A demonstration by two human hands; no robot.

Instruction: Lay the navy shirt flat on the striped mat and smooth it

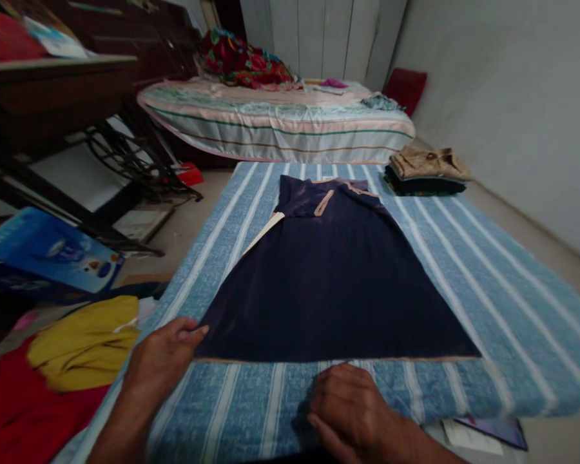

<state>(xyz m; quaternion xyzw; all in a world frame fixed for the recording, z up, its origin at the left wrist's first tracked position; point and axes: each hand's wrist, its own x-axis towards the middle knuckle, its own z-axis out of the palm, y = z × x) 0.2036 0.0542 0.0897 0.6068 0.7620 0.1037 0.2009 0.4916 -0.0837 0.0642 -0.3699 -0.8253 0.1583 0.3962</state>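
A dark navy dress (328, 283) with tan trim lies spread on a blue-and-white striped cloth (464, 277). Its neckline points away from me and its hem runs across the near side. At the hem's left corner, my left hand (167, 351) is closed, with thumb and fingers pinching the fabric. My right hand (350, 406) rests on the striped cloth just below the middle of the hem, its fingers curled under in a loose fist. No fabric shows in that hand. A pale strip (265, 231) sticks out at the dress's left side.
A stack of folded clothes (428, 171) sits at the far right. Beyond is a bed (280, 129) with a red floral blanket (246, 61). On the left are a table with an iron stand (116, 187), a blue box (53, 251) and yellow clothing (87, 341).
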